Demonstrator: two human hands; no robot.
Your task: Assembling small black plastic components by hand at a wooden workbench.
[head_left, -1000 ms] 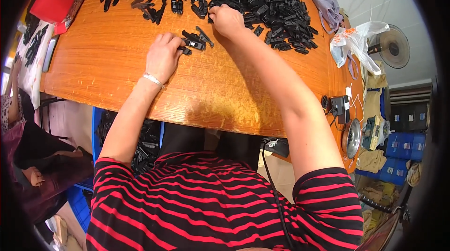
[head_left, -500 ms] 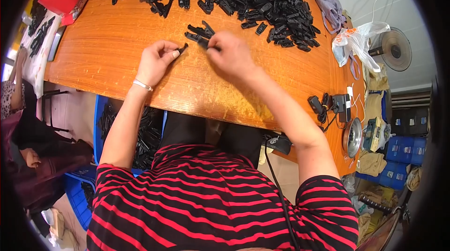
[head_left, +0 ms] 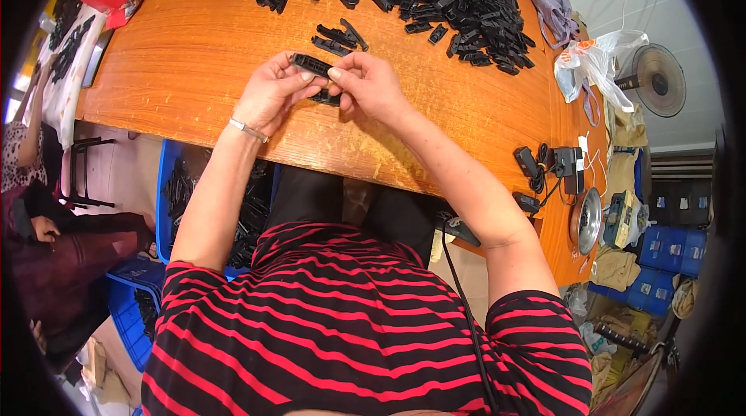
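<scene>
Between my two hands, above the wooden table [head_left: 194, 66], is a narrow black plastic part [head_left: 313, 65] with a slotted face. My left hand [head_left: 268, 93] pinches its left end between thumb and fingers. At its right end, my right hand [head_left: 369, 88] presses with the thumb, fingers curled below. A second black piece [head_left: 326, 97] shows just under the fingertips; whether it is held or lies on the table I cannot tell. Just beyond my hands lie a few loose black parts [head_left: 339, 36].
A large heap of black parts [head_left: 443, 0] covers the table's far side. To the right are a white plastic bag [head_left: 594, 66], a fan [head_left: 659, 80], power adapters [head_left: 567, 169] and a metal bowl [head_left: 589, 220]. Blue crates [head_left: 165, 198] stand below left, near another person [head_left: 70, 260].
My right hand has come back from the loose parts to meet my left. Both hands now grip one black part together, where before they were apart.
</scene>
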